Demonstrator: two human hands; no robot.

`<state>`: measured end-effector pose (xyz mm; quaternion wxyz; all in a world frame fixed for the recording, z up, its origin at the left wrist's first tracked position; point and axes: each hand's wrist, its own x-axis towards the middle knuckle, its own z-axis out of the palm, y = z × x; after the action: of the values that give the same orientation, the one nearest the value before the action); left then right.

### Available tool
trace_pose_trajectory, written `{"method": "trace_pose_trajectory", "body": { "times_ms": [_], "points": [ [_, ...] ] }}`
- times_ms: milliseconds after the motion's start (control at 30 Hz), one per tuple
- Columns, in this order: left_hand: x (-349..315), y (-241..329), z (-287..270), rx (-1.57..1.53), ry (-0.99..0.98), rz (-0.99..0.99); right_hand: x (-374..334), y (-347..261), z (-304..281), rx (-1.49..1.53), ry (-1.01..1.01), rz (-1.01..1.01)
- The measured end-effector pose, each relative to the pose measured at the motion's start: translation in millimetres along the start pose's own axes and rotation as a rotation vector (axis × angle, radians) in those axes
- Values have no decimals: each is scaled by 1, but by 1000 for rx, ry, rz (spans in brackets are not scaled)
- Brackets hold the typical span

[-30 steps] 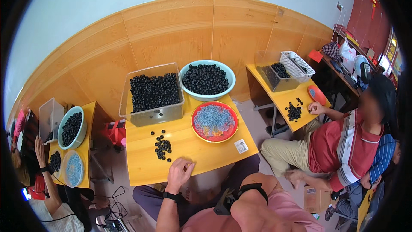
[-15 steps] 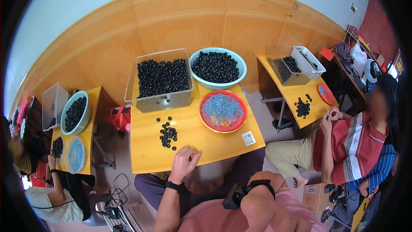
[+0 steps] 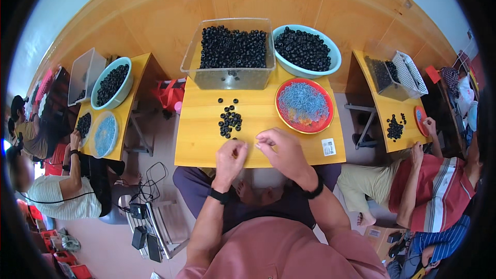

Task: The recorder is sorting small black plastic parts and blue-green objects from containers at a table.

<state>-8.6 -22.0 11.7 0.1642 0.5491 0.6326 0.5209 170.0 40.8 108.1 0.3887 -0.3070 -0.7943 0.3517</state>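
Over the near edge of the yellow table, my left hand (image 3: 231, 160) is closed, thumb against curled fingers. Just right of it, my right hand (image 3: 285, 154) is also closed, its thumb and fingertips pinched together and turned toward the left hand. Whatever is in either hand is too small or hidden to make out. The hands are a short gap apart. Small black ring-shaped parts (image 3: 230, 121) lie loose on the tabletop beyond my left hand. Beyond my right hand sits a red plate (image 3: 305, 130) heaped with small bluish pieces (image 3: 304, 102).
A clear bin (image 3: 232, 79) and a light-blue basin (image 3: 330, 70), both full of black rings, stand at the table's back. A white label (image 3: 328, 147) lies near its right edge. Co-workers sit at side tables (image 3: 382, 106) left and right. Cables (image 3: 150, 183) hang at lower left.
My right hand has come from beside my body to the table edge, near my left hand. The whole view has shifted, with the table appearing farther right and higher.
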Motion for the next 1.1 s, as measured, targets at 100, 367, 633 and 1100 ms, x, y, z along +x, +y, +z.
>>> {"method": "trace_pose_trajectory", "body": {
  "times_ms": [100,367,633,1100],
  "points": [
    [0,-23,-21,160,26,-125,-10,66,44,-36,-133,178],
    [10,-34,-23,327,-33,99,-14,77,87,-191,-76,147],
    [6,-34,-19,264,-23,44,-20,85,86,-165,2,164],
    [13,-45,-25,119,95,-88,-18,106,65,518,105,356]
  ]
}}
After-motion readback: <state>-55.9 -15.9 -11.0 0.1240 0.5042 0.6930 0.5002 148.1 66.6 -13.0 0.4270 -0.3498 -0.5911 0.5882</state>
